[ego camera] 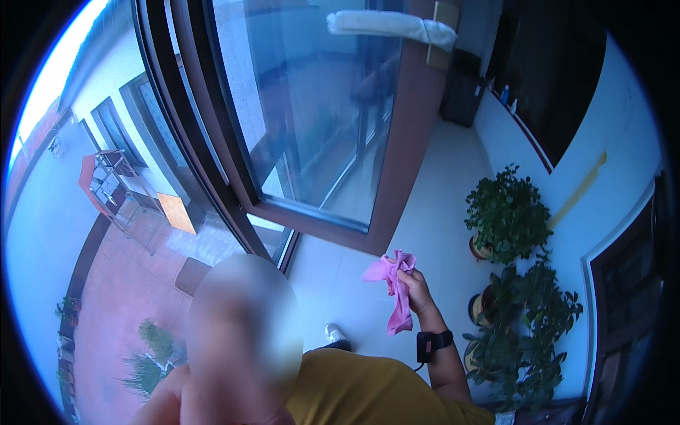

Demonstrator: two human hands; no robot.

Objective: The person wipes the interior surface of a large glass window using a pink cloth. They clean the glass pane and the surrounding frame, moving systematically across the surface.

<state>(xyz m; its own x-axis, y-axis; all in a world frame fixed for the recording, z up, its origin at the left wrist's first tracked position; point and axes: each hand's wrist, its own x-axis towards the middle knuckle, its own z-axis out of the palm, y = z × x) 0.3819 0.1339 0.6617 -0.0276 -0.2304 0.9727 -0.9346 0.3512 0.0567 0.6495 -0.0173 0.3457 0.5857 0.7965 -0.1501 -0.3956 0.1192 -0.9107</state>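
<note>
My right hand (416, 289) grips a crumpled pink cloth (396, 289), whose ends hang out on both sides of the fist. A dark band with a small box (433, 345) is strapped around that wrist. What looks like my left hand (170, 396) is raised close to the camera at the lower left; a blurred oval hides most of it, so its fingers cannot be made out. In front of me stands a glass casement window sash (319, 122) with a brown frame, swung inward. A white-wrapped handle (390, 26) sticks out from its upper edge.
Several potted plants (510, 212) line the white wall on the right. Small bottles (504, 95) stand on a dark window ledge. Pale tiles (329, 265) cover the floor, where a white shoe (334, 333) shows. Beyond the window frame (196, 133) lies a reddish paved yard (117, 276).
</note>
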